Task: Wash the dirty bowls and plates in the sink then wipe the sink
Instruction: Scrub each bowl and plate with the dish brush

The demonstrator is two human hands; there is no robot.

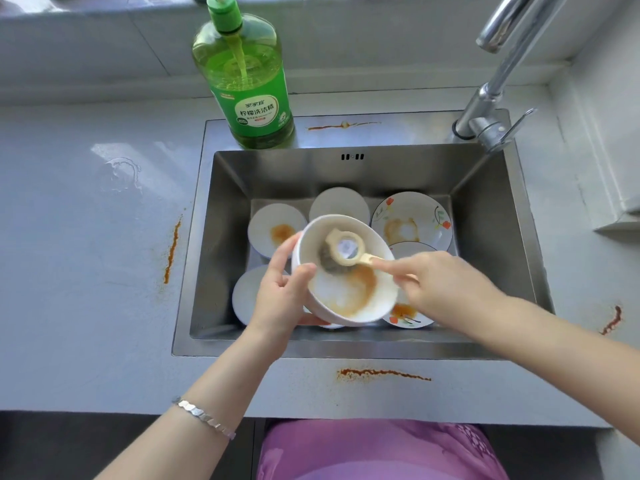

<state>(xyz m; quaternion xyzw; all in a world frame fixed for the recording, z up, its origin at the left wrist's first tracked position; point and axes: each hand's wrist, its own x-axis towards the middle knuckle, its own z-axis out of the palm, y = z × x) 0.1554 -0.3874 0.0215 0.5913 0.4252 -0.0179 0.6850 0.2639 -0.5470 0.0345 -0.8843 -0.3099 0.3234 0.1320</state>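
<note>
My left hand [282, 292] grips the rim of a white bowl [349, 299] tilted toward me above the steel sink [225, 202]; orange sauce smears its inside. My right hand [446, 289] holds the beige handle of a scrubbing brush [341, 252], whose round head with dark wire wool presses against the bowl's inner wall. Below in the basin lie several dishes: a sauce-stained white plate [273, 230], a plain white plate [339, 202], a flower-patterned plate [412, 220] with sauce, and another flowered plate [408, 315] partly hidden under the bowl.
A green dish-soap bottle [249, 88] with a pump stands on the sink's back ledge at left. The chrome tap [491, 95] rises at back right, no water running. Orange sauce streaks mark the grey counter [86, 271] left, right and in front of the sink.
</note>
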